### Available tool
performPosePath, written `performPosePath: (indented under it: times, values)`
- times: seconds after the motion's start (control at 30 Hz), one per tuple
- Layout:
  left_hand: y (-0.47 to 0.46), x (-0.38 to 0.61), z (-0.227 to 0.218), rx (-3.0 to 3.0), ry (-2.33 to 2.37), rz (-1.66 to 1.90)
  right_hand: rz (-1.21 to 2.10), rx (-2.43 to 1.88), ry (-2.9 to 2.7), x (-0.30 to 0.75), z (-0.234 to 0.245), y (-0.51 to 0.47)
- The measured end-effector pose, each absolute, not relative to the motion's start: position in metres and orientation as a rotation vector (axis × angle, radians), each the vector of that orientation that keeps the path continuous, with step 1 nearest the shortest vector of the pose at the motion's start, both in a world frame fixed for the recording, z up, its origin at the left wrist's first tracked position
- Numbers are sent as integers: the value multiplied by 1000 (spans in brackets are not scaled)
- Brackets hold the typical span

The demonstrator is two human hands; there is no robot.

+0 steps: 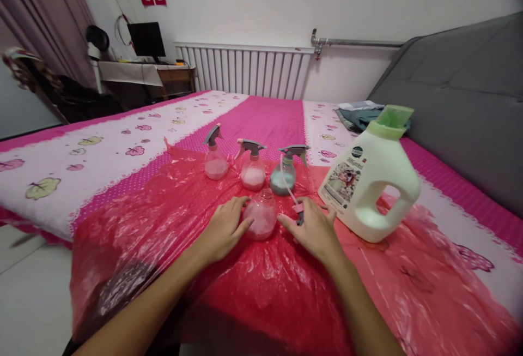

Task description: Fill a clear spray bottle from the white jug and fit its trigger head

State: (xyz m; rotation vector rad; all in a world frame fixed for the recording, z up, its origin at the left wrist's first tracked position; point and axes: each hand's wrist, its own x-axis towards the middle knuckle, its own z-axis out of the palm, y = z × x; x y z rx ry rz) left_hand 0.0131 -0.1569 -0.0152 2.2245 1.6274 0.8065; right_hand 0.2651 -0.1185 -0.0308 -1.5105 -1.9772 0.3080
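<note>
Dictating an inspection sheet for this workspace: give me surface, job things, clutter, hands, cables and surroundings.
Surface: bed, partly covered by a wrinkled red plastic sheet.
Job things: open bottle; behind it, left bottle, middle bottle and right bottle, spray heads on; large jug.
Clutter: folded cloth near the headboard.
Hands: left hand at the open bottle, grip unclear; right hand holds a loose spray head with its tube.
Cables: looped on the wall beside the monitor.
Surroundings: radiator, desk, curtain.
</note>
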Motion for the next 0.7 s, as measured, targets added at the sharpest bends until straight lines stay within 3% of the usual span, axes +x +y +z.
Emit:
performPosePath:
  times: [0.7]
  values:
    - [-157, 13, -18, 2243, 1635, 780, 292, -1503, -1972, 260, -32, -118]
